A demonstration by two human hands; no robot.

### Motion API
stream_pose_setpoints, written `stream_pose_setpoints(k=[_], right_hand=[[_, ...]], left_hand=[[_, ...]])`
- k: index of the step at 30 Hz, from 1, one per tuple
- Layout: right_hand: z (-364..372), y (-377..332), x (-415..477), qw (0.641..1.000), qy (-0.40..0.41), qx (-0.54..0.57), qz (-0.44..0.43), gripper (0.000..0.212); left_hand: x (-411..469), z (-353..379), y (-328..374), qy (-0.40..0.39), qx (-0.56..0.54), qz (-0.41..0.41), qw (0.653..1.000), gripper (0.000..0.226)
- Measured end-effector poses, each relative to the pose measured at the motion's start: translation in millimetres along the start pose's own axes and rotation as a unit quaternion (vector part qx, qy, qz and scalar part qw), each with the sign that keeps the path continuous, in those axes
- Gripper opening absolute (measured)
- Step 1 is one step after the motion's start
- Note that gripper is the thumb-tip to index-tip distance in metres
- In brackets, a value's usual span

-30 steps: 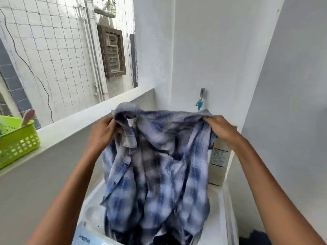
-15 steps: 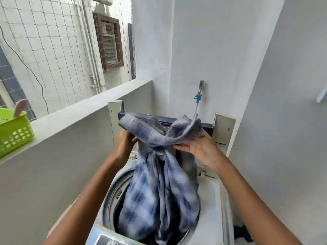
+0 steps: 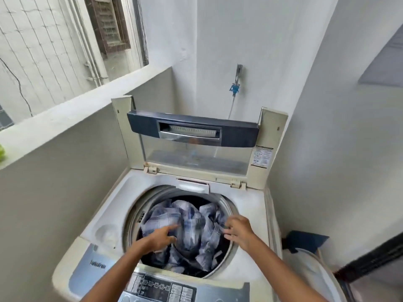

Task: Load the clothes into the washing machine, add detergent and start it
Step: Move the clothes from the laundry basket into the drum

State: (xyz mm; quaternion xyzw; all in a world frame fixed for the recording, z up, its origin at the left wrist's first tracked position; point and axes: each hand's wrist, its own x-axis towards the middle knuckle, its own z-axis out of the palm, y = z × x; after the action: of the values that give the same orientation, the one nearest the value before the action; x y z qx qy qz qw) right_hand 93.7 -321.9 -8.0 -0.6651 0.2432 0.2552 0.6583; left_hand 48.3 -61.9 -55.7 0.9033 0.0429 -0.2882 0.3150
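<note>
A plaid shirt [image 3: 187,223] lies inside the washing machine [image 3: 109,205], left hand [image 3: 161,237] pressing it with outstretched fingers, right hand [image 3: 238,231] loose and empty above it; detergent and start apparently remain.

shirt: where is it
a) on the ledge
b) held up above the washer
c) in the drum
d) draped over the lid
c: the shirt lies bunched in the drum, with the left hand and right hand just over it and the lid standing open.
</note>
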Motion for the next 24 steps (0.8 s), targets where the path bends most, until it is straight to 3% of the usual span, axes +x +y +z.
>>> stream_pose_setpoints(k=[4, 9, 11, 13, 16, 19, 24], right_hand=[[5, 8, -2, 0.999, -0.002, -0.032, -0.002, 0.011], [28, 29, 6, 0.980, -0.011, -0.196, -0.032, 0.016], [46, 36, 17, 0.942, -0.041, -0.326, -0.068, 0.036], [67, 44, 34, 0.881, -0.064, -0.456, -0.106, 0.064], [91, 55, 70, 0.835, -0.066, -0.538, -0.092, 0.085], [109, 72, 108, 0.813, -0.087, -0.575, -0.031, 0.090], [130, 110, 161, 0.716, -0.159, -0.674, 0.084, 0.077]], left_hand=[[1, -11, -17, -0.017, 0.040, -0.011, 0.999, 0.052], [17, -24, -25, -0.011, 0.089, -0.040, 0.995, 0.063], [27, -23, -25, -0.032, 0.102, -0.045, 0.993, 0.071], [41, -18, -21, -0.063, 0.110, -0.043, 0.991, 0.076], [71, -4, -15, -0.101, 0.129, -0.037, 0.986, 0.075], [106, 17, -23, -0.131, 0.144, -0.053, 0.979, 0.077], [134, 51, -43, -0.208, 0.187, -0.099, 0.955, 0.052]])
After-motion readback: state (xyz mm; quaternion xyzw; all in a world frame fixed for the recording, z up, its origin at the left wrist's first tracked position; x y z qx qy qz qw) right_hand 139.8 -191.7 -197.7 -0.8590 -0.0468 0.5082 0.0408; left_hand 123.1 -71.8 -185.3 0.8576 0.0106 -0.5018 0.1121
